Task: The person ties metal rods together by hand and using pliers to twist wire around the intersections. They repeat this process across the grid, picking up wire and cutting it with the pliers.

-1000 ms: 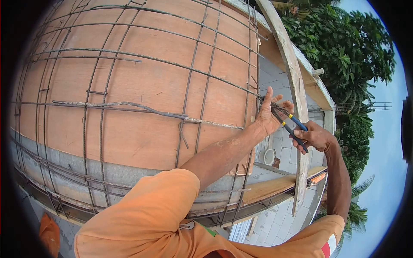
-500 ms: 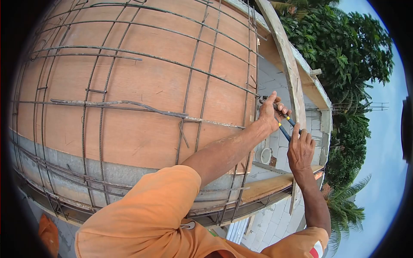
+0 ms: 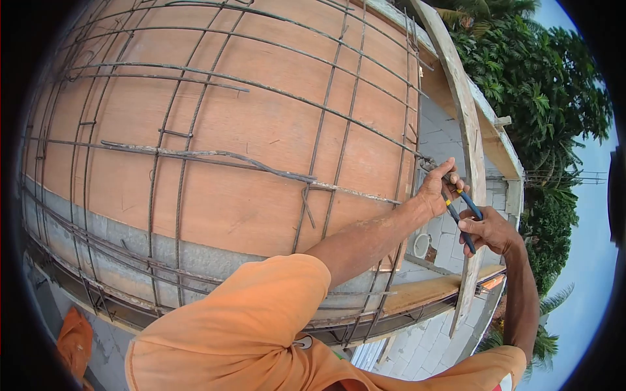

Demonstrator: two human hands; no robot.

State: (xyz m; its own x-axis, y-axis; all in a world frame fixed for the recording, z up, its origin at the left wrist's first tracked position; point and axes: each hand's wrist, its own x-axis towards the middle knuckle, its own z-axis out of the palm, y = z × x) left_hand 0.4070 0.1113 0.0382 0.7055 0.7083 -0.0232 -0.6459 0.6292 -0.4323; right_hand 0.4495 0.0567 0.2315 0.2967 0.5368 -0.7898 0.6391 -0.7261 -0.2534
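Note:
A pair of pincers (image 3: 452,210) with blue, yellow-banded handles is held between my two hands. My left hand (image 3: 438,188) is closed around its metal front part, at the end of a steel bar (image 3: 385,135) by the panel's edge. The jaws are small and partly hidden, so what they grip I cannot make out. My right hand (image 3: 492,232) is closed on the handles, which stand apart, thumb between them. A grid of reinforcing bars (image 3: 257,165) spreads over the plywood panel (image 3: 248,215) beside my left forearm.
A long timber (image 3: 466,111) runs just beyond my hands. A white bucket (image 3: 421,245) sits below, near pale block walls (image 3: 447,251). Another timber (image 3: 417,296) and more bars lie along the panel's edge. Orange cloth (image 3: 74,339) shows at lower left, trees (image 3: 535,91) at right.
The view has shifted, so the scene sits further right. My right hand has gone from an extended finger near the handles to a grip on them. My left hand stays by the bar end.

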